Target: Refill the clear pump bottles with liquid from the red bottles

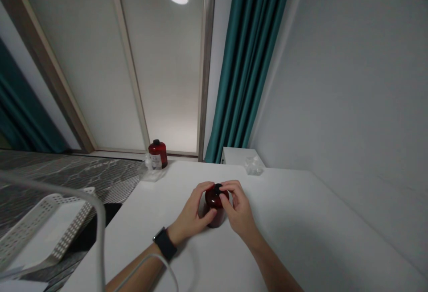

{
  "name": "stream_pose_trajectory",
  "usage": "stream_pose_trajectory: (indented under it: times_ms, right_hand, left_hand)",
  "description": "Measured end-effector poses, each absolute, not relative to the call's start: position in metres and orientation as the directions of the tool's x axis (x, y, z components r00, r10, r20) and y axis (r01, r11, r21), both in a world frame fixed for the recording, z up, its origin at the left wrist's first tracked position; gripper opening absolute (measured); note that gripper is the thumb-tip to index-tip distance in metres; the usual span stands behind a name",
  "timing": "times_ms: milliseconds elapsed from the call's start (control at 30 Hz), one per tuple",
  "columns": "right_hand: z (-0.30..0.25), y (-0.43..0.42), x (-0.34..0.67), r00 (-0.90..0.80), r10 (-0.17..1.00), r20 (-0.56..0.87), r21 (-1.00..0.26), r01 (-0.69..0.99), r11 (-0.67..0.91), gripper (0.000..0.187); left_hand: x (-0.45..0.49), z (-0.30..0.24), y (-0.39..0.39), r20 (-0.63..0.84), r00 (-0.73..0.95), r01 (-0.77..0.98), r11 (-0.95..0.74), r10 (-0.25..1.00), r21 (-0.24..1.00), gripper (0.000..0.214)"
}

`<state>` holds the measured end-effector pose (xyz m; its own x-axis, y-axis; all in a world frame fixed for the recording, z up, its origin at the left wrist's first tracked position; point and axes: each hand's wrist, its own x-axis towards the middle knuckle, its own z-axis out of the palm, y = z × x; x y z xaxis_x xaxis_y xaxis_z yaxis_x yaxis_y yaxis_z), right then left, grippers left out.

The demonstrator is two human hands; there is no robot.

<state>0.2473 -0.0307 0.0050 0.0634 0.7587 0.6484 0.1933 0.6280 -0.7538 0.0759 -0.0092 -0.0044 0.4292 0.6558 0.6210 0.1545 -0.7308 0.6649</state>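
A dark red plastic bottle (213,203) with a black cap (218,189) stands on the white table (287,220) in the middle of the view. My left hand (194,211) wraps around the bottle's left side, with the fingers reaching over its shoulder. My right hand (239,206) grips it from the right, with the fingertips at the cap. The hands hide much of the bottle. A black watch (165,244) sits on my left wrist.
A similar red bottle (158,154) stands at the far edge beside clear plastic packaging (152,171), with more clear packaging (254,166) to the right. A white perforated basket (47,225) and a thin white rail (100,229) are at the left. A wall bounds the right side.
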Motion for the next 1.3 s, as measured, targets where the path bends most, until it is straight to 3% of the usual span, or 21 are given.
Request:
stream_pose_trajectory:
  times_ms: [267, 600, 1167, 1300]
  right_hand:
    - [0.0037, -0.0323, 0.2478, 0.036, 0.774, 0.632, -0.767, 0.174, 0.618, 0.015]
    - [0.0006, -0.0323, 0.2481, 0.04, 0.813, 0.581, -0.8, 0.214, 0.561, 0.038]
    - [-0.0019, -0.0325, 0.2514, 0.05, 0.815, 0.578, -0.807, 0.183, 0.561, 0.041]
    - [-0.0027, -0.0325, 0.2528, 0.004, 0.856, 0.517, -0.845, 0.161, 0.51, 0.043]
  left_hand:
    - [0.0743, -0.0026, -0.012, 0.623, 0.412, 0.147, -0.723, 0.665, 0.674, 0.053]
    - [0.0721, -0.0025, -0.0094, 0.643, 0.456, 0.127, -0.76, 0.616, 0.638, 0.052]
    - [0.0716, -0.0028, -0.01, 0.622, 0.476, 0.129, -0.748, 0.622, 0.651, 0.052]
    - [0.0718, -0.0044, -0.0088, 0.615, 0.47, 0.146, -0.743, 0.633, 0.653, 0.053]
